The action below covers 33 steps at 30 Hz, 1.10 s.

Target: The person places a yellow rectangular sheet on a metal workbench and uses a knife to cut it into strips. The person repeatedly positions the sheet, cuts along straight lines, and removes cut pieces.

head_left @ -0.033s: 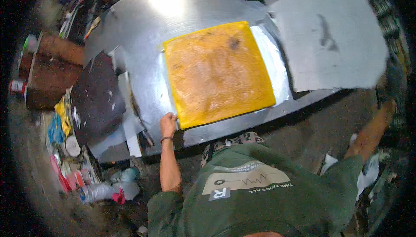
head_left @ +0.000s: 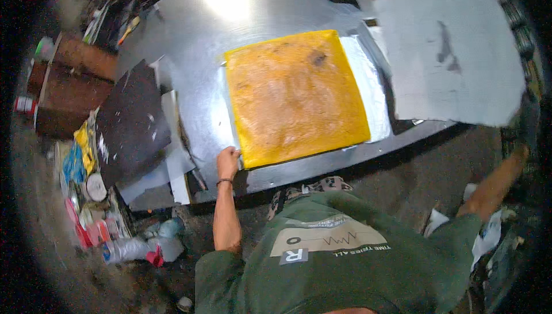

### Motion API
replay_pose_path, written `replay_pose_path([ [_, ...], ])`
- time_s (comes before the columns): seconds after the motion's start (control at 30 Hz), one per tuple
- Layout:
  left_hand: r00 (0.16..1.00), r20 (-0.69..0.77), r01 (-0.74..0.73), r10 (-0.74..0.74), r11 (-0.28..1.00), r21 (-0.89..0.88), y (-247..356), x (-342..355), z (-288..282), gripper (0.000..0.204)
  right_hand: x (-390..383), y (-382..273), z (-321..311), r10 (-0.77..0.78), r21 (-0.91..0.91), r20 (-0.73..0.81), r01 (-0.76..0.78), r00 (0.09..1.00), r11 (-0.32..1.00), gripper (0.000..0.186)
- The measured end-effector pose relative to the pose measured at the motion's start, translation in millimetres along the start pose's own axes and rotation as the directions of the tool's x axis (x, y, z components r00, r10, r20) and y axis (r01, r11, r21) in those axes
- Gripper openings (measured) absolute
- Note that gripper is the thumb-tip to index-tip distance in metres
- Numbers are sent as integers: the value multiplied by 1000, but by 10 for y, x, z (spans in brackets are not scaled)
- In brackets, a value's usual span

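Note:
A square yellow slab (head_left: 299,98) with an orange-brown, glossy top and a dark spot lies on a shiny metal table (head_left: 190,38). Beneath it, a pale silvery sheet (head_left: 371,93) sticks out at the right, with a narrow strip at the left. My left hand (head_left: 228,163) is closed at the slab's near left corner; what the fingers grip is hidden. Far to the right, my right hand (head_left: 522,152) is in shadow below the corner of a large light-grey board (head_left: 460,67) with dark smudges. Its fingers cannot be made out, nor whether they touch the board.
On the left of the table lie a dark brown sheet (head_left: 135,124) and white strips (head_left: 178,176). Brown boxes (head_left: 75,95) stand further left. Cloths, a roll (head_left: 96,187) and plastic bags (head_left: 129,251) crowd the lower left. Clutter lines the table's far edge.
The light-grey board has shifted right and turned slightly, its right corner now lower. My right hand sits slightly lower. The whole view has shifted a little; my left hand stays at the slab's corner.

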<state>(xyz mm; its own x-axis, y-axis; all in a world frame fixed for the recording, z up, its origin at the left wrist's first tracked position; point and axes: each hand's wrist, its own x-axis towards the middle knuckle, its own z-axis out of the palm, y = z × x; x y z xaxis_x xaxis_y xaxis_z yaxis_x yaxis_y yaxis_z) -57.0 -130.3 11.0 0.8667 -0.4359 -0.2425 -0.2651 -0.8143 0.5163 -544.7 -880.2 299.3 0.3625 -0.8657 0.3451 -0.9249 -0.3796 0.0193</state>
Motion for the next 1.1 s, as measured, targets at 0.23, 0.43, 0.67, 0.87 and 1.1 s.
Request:
replay_pose_path([
  [0.23,998,-40,25,-48,890,-456,859,-778,-388,47,-1211,-198,-271,361,650,-120,-202,925,733,41],
  [0.43,910,-30,-129,413,213,-968,1096,-1221,-679,76,-3025,-3097,220,174,880,444,-465,879,102,46],
  [0.67,883,-341,-412,-323,-185,-892,-373,-926,-1523,45,-4500,-5543,-261,-768,946,117,-306,630,-107,45],
  [0.87,775,-363,-428,-518,-7,-904,-2293,-441,-2395,22,-4242,-5194,-6,-519,888,128,136,845,440,43],
  [1.1,677,-290,-141,-677,268,-953,-3721,-74,-2512,37,-4458,-3994,673,-357,738,268,48,895,673,50],
])
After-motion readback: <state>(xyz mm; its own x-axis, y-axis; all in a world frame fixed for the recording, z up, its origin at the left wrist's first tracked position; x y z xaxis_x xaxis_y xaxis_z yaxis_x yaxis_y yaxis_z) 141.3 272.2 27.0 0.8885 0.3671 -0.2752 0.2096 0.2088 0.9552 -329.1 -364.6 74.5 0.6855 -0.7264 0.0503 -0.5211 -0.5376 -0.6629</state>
